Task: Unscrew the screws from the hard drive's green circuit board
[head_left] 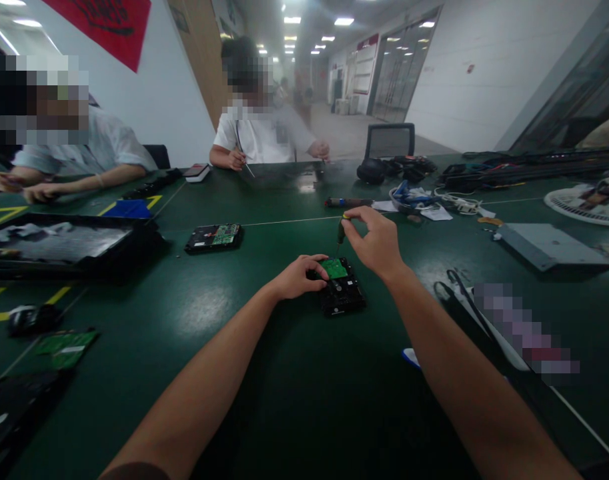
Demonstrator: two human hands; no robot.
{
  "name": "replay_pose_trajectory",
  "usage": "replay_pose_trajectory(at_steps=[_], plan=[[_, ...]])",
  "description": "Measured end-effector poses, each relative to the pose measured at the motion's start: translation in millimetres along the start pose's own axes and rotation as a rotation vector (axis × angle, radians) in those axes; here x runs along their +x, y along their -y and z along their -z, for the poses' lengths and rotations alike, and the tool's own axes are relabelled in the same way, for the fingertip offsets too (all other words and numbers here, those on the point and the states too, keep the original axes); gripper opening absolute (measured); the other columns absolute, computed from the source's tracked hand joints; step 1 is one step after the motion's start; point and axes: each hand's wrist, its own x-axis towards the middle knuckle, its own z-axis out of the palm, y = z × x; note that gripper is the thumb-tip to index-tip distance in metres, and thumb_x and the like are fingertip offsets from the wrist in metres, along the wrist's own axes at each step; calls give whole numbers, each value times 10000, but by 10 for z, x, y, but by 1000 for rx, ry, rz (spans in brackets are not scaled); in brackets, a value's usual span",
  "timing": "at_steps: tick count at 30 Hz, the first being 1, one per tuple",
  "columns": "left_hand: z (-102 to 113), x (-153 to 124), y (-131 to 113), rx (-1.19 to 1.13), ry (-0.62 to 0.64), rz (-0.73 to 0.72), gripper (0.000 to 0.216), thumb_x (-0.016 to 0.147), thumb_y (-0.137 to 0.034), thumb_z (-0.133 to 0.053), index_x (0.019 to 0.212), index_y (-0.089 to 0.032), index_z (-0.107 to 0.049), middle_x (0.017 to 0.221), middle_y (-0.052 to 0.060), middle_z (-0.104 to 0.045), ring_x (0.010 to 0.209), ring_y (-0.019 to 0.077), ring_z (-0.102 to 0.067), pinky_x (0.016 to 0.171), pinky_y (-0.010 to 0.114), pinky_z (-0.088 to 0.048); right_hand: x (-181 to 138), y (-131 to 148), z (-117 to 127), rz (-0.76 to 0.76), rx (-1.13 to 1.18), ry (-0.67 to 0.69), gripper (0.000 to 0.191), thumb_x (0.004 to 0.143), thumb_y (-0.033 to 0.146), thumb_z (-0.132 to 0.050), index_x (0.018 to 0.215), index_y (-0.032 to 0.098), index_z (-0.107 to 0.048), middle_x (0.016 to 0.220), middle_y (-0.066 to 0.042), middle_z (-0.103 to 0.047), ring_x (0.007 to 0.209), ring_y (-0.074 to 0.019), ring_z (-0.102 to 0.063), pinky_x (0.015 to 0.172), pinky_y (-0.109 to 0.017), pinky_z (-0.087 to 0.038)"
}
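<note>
A black hard drive (342, 295) with a green circuit board (333, 268) on top lies on the dark green table (304, 373) in front of me. My left hand (300, 276) is closed on the drive's left edge and holds it down. My right hand (374, 241) is above the drive, its fingers pinched round the handle of a small screwdriver (341, 230) that stands upright, tip down toward the board.
A second hard drive (214, 237) lies to the far left. A black tray (59, 243) and loose green boards (67, 347) sit on the left. Cables and tools (409, 197), a grey metal plate (549, 245) and a fan (584, 203) lie to the right. Two people work across the table.
</note>
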Motion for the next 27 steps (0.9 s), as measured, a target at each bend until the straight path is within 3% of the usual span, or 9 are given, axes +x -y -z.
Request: replay_pose_trajectory(at_steps=[27], plan=[[8,-2,-26,9,-1,-10,205,785,-321,-770,971,-235,-783,1542,70,-537,1424,326,-483,1214,534,-297,-2,-1,-21,25,2,-22,108,925,267,-626,1023,233,-654,1035,-86,-712,975,-267,-653,894,-449,-515]])
